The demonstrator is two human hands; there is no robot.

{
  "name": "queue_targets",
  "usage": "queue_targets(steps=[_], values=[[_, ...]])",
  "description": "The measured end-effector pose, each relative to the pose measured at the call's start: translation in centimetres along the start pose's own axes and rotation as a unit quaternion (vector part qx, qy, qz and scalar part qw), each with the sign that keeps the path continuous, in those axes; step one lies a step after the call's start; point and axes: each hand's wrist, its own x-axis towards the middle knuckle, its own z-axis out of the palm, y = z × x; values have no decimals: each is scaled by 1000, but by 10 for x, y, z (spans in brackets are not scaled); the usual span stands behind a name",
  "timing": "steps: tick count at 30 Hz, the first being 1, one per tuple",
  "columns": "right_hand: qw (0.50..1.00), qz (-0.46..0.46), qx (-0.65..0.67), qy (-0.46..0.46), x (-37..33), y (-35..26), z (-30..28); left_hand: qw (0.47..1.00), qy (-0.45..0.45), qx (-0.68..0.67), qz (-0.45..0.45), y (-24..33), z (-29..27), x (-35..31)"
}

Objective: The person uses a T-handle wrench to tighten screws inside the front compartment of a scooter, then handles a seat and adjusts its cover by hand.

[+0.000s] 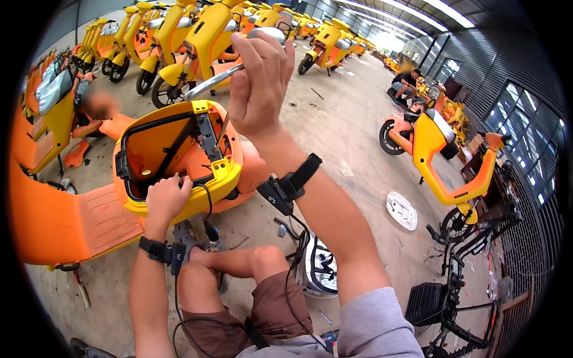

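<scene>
Before me stands a yellow and orange scooter, its under-seat compartment uncovered. My left hand is closed over the compartment's near rim, fingertips curled inside. Raised above the far right corner, my right hand is wrapped round a silver rod-shaped metal tool that points down to the left. Below that hand a thin shaft runs toward the black metal bracket on the compartment's edge; I cannot tell whether it belongs to the tool. A black cable hangs from the scooter's side.
A white plastic cover lies on the floor to the right, near another yellow scooter. A stripped black frame stands at lower right. By my knee sits a white tub. Rows of scooters fill the back; a person crouches far right.
</scene>
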Motion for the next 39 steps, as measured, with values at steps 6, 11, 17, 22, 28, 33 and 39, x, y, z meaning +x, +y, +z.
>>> queue_targets(steps=[6, 11, 17, 22, 28, 33, 39], values=[[990, 30, -135, -19, 11, 8, 12, 1000, -12, 0, -10, -4, -1, 0], [974, 29, -220, -35, 13, 21, 5, 1000, -18, -18, -9, -3, 0, 1], [968, 35, -243, -44, 21, 15, 3, 956, 135, -247, 78, 23, 13, 11], [963, 49, -247, -99, 32, -2, 1, 913, 194, -345, 99, 75, 18, 45], [968, 65, -210, -123, 30, 0, 5, 891, 246, -378, 50, 86, 33, 51], [994, -94, 17, -48, -10, -18, -28, 895, 266, -342, 107, 74, 45, 47], [893, 380, 220, -97, -76, -29, -37, 892, 306, -306, 131, 87, 40, 44]])
